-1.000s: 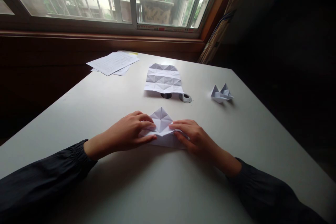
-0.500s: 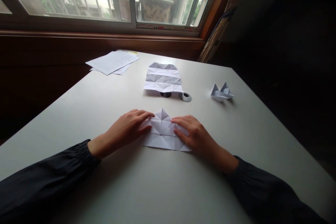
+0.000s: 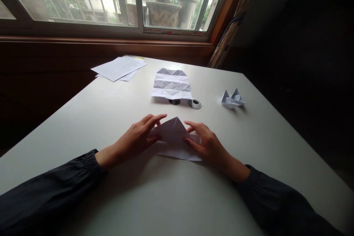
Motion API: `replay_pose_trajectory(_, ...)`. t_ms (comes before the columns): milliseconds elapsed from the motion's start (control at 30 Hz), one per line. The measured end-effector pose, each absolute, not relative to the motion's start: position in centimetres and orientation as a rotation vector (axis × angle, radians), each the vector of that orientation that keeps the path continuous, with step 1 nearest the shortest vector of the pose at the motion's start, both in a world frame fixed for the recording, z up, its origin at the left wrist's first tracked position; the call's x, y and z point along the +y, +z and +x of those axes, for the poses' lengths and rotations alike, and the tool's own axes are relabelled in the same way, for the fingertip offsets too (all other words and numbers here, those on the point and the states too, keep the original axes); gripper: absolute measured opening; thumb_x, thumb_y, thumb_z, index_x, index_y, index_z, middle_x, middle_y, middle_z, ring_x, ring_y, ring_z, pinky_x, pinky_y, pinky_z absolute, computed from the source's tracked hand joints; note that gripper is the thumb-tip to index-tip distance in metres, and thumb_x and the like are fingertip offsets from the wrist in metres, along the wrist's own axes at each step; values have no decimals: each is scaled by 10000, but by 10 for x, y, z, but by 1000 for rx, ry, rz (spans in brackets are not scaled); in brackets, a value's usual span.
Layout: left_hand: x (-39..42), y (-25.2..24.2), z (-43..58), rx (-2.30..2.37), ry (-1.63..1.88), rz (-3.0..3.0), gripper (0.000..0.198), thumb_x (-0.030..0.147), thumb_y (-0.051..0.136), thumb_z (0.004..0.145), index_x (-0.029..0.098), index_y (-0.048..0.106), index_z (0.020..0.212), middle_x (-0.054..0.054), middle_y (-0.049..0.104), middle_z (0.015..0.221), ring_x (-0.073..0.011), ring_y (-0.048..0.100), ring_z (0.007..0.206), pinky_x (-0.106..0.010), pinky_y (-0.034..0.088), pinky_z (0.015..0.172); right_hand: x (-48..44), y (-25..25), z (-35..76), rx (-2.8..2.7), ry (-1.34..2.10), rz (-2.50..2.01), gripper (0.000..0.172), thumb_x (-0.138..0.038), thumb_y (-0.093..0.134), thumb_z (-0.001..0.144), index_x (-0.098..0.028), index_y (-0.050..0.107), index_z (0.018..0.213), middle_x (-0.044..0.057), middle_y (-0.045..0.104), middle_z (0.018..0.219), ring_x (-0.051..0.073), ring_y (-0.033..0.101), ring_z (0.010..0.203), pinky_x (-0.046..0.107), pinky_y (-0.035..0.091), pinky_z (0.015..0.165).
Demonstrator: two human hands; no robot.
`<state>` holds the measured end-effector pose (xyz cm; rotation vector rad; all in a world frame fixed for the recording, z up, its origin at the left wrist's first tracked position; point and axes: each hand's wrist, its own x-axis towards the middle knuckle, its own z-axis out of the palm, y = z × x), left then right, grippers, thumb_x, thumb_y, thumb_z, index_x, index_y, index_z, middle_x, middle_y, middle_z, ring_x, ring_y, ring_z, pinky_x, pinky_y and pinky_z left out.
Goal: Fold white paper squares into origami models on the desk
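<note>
1. Your left hand [image 3: 136, 136] and right hand [image 3: 207, 143] stand apart, each touching one side of the folded paper [image 3: 173, 134] — whether they grip it, you cannot tell.
2. It sits just below frame centre on the white tabletop [image 3: 83, 132] — a creased sheet [image 3: 171, 84] and paper boat [image 3: 232, 99] lie beyond.

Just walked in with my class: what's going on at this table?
A person is folding a sheet of paper on a white table, the left hand and right hand at its sides, with a pointed flap raised. Farther off lie a creased sheet, a paper boat and printed pages.
</note>
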<state>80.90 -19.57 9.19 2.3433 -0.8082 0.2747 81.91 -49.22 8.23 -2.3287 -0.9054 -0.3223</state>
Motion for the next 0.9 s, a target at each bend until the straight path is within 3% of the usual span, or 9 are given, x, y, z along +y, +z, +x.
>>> replay_pose_trajectory(133,-194,99,807,-966,588,2282,274,181,612,961,281,648,1213,-37,660,963,-157,618,834,-309,518,783,-492,88,815,-977,-547,-2274,434,-152,589,959,-266,534,1374,63,671,963,259,627,930,461,547,872)
replay_pose_trajectory(233,-191,100,808,-1079,776,2318,220,146,626,941,293,703,1084,-29,686,944,-173,617,864,-340,499,822,-492,92,812,-1057,-716,-2327,423,-95,597,928,-273,595,1311,72,673,969,267,607,930,469,529,865)
replay_pose_trajectory(400,-189,95,810,-1206,483,2517,298,141,529,969,298,685,1170,-31,725,1174,-191,670,1011,-326,529,838,-488,91,809,-1169,-558,-2500,355,-57,548,921,-207,666,1220,109,674,1037,275,603,961,479,521,885)
replay_pose_trajectory(533,-190,95,810,-1183,299,2554,351,159,547,930,297,665,1230,-24,736,1201,-206,690,1043,-334,559,860,-484,92,808,-1214,-341,-2555,368,-54,534,903,-194,649,1223,126,676,1162,302,602,1057,491,529,920)
replay_pose_trajectory(700,-187,93,809,-1085,354,2573,357,257,590,932,286,634,1285,-41,754,1149,-223,721,983,-343,579,816,-486,90,809,-1160,-336,-2535,367,-118,531,943,-167,575,1304,135,707,1150,310,634,1061,507,538,948)
replay_pose_trajectory(900,-184,89,815,-757,474,2515,464,352,550,991,270,481,1443,-53,744,1142,-187,731,890,-306,572,787,-492,83,813,-966,-476,-2435,420,-166,498,1002,-233,477,1417,111,709,1182,257,702,1008,425,593,885)
